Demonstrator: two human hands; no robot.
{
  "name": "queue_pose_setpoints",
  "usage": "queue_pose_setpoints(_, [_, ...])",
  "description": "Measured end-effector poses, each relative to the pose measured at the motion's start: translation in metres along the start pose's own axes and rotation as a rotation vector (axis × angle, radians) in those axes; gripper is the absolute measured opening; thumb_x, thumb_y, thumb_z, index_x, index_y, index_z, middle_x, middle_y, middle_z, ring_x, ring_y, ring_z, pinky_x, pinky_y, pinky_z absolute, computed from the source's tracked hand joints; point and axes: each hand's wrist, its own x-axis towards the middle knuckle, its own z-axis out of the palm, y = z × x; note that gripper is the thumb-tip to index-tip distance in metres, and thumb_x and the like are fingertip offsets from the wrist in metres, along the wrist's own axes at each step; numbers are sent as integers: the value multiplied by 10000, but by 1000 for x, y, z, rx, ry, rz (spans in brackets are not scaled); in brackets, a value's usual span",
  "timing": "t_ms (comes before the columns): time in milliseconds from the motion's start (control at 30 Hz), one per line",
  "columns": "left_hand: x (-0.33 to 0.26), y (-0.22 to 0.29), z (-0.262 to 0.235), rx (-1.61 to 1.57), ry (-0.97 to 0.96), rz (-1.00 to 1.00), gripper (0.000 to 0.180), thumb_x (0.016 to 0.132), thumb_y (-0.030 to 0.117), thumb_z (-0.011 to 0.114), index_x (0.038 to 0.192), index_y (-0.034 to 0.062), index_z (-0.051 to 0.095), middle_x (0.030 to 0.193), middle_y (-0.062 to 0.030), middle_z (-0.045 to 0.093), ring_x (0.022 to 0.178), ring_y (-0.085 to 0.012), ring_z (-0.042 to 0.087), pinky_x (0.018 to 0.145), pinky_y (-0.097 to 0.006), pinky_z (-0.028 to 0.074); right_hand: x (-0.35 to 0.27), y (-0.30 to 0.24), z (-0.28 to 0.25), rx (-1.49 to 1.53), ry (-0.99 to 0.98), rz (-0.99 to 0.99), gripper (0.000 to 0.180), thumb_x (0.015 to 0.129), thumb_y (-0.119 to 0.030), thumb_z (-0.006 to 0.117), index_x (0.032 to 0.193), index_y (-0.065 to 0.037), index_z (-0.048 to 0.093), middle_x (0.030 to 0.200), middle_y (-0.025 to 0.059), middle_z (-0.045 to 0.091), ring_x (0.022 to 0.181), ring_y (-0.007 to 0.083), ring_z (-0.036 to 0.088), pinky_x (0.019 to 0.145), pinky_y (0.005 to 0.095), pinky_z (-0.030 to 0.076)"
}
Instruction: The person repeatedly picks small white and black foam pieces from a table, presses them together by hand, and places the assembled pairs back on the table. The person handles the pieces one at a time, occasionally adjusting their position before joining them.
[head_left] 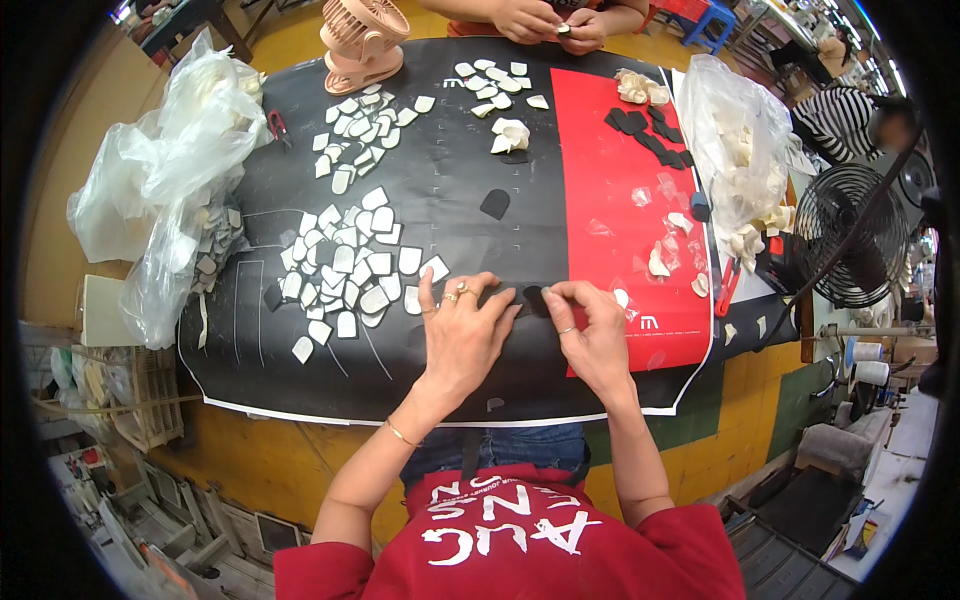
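The black piece point(536, 299) sits at the near middle of the mat point(470, 190), right at the line where black meets the red panel point(620, 180). It is hard to make out: black on black, and both hands cover part of it, so its full outline is hidden. What shows looks longer than wide, running roughly away from the person, the rounded end pointing toward the far side.

The left hand point(462, 335) lies flat, fingers spread, fingertips pressing the mat just beside the piece. The right hand point(596, 335) is curled, thumb and forefinger pinching the piece's right edge.

White pieces point(350, 270) lie in a loose patch just left of the left hand. Clear bags point(170, 170) slump over the left table edge, contents mostly blurred. A second person's hands point(552, 22) at the far side are cut off by the rim.
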Motion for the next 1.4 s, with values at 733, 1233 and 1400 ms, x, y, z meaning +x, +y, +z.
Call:
queue_pose_setpoints(733, [-20, 3, 1, -25, 118, -109, 211, 831, 216, 760, 1024, 137, 732, 1246, -69, 585, 1189, -266, 516, 1110, -479, 246, 76, 114, -150, -803, 244, 29, 281, 904, -124, 667, 1173, -41, 664, 1094, 172, 620, 1024, 358, 600, 877, 466, 481])
queue_pose_setpoints(1233, [-20, 4, 6, 16, 134, -63, 158, 820, 198, 748, 962, 132, 738, 1176, -53, 627, 1113, -276, 554, 1028, -447, 331, 183, 112, -102, -466, 114, -175, 322, 899, -215, 705, 1177, -61, 650, 1106, 163, 608, 1046, 366, 604, 923, 432, 496])
queue_pose_setpoints(1400, [-19, 5, 6, -13, 166, -61, 152, 792, 150, 759, 941, 127, 737, 1117, -61, 644, 1086, -277, 583, 979, -421, 371, 222, 128, -74, -594, 71, -123, 369, 900, -293, 711, 1200, -85, 654, 1155, 157, 584, 1105, 359, 567, 935, 458, 485])
